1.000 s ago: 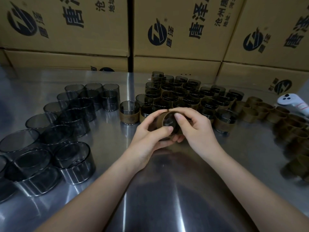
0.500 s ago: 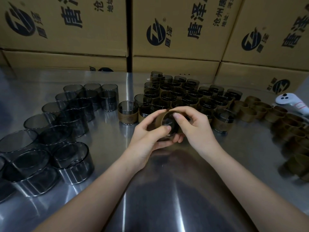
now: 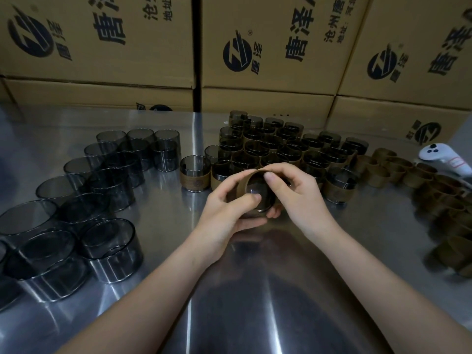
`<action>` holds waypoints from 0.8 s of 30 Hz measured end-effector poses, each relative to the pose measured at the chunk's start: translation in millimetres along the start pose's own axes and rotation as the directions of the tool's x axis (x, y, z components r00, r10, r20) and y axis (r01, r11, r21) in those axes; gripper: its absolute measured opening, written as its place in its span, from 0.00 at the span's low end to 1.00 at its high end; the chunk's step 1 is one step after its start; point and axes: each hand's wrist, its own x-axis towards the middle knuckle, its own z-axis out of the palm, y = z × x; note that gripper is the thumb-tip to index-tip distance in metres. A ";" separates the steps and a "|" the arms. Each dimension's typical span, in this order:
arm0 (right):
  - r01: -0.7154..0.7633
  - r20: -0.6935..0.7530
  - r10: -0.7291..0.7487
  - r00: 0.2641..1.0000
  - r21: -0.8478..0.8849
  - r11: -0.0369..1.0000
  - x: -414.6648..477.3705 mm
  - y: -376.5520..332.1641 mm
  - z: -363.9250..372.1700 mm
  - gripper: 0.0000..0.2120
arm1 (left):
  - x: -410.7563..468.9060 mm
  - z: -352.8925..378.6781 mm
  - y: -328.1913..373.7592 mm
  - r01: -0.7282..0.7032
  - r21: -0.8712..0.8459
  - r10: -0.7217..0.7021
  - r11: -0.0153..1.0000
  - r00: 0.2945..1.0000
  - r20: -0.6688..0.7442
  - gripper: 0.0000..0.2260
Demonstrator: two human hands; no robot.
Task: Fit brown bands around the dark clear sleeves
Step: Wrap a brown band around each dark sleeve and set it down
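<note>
Little has changed from half a second ago: the left hand still curls round the brown band with its thumb pressed on the near rim, the sleeve still lies tilted inside that band just above the table's middle, and the right hand still grips it from the 3 o'clock side, thumb on the upper rim and fingers curled beneath. At 9 to 10 o'clock the bare sleeves stand upright in a packed cluster that reaches the left edge of the view. From the hands toward 6 o'clock, between the forearms, runs bare steel. At 12 to 1 o'clock the banded sleeves crowd close behind the hands, the nearest ones just beside the knuckles. Stacked cartons wall off the table's far edge. At 3 o'clock loose bands lie heaped toward the right edge, with a white controller at 2 o'clock.
</note>
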 end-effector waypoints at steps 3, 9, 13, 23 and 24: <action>-0.030 0.032 0.031 0.999 -0.015 0.999 0.0 -1.1 0.3 0.14 | 1.0 -0.5 1.1 0.023 -0.080 -0.023 0.997 1.000 0.000 0.28; -0.206 0.179 0.194 0.965 0.054 0.977 2.6 0.6 -0.1 0.20 | 0.0 2.7 3.9 0.071 -0.225 -0.069 0.972 0.998 0.014 0.30; -0.265 0.245 0.220 0.944 0.165 0.950 2.8 -3.5 -6.2 0.22 | 0.3 0.8 5.6 0.084 -0.217 -0.085 0.973 0.996 0.005 0.30; -0.329 0.223 0.266 0.938 0.321 0.888 1.0 -9.2 -7.3 0.21 | 0.8 -0.2 5.8 0.075 -0.259 -0.066 0.963 0.997 0.044 0.28; -0.327 0.216 0.266 0.939 0.333 0.884 0.8 -9.6 -6.8 0.21 | 0.7 0.0 6.3 0.075 -0.261 -0.065 0.962 0.997 0.048 0.28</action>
